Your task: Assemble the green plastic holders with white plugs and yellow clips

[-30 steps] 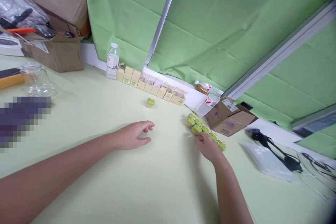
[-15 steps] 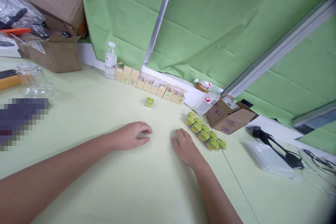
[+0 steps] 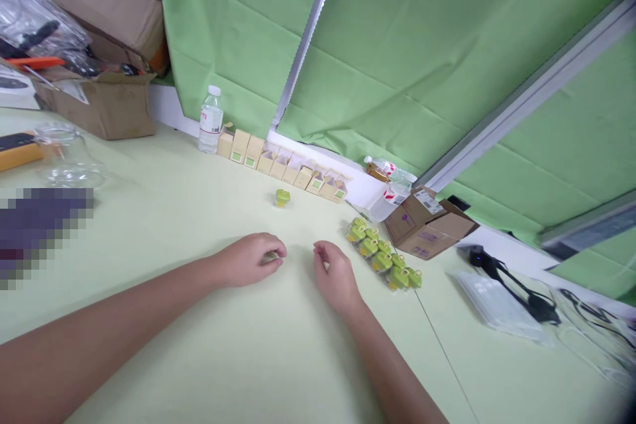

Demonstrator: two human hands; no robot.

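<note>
My left hand (image 3: 252,260) rests on the pale table with its fingers curled and a gap between thumb and fingertips; nothing is in it. Facing it, my right hand (image 3: 336,276) stands on its edge, fingers bent, thumb apart from them, also holding nothing. Beyond the left hand sits a single small container with a green lid (image 3: 283,197). Several similar green-lidded containers (image 3: 381,260), with small loops on top, stand in a cluster just right of my right hand. Along the back edge runs a row of small cream cardboard boxes (image 3: 282,164), some with raised flaps.
An upright water bottle (image 3: 211,120) stands at the row's left end. Bottles (image 3: 389,202) and a brown carton (image 3: 426,224) are at the back right. Plastic bags (image 3: 501,308) and black cables lie far right. A clear glass jar (image 3: 67,156) and a filled cardboard box (image 3: 119,106) occupy the left.
My right hand has turned onto its edge and moved slightly left, toward my left hand. The left hand has hardly moved. The view has shifted a little.
</note>
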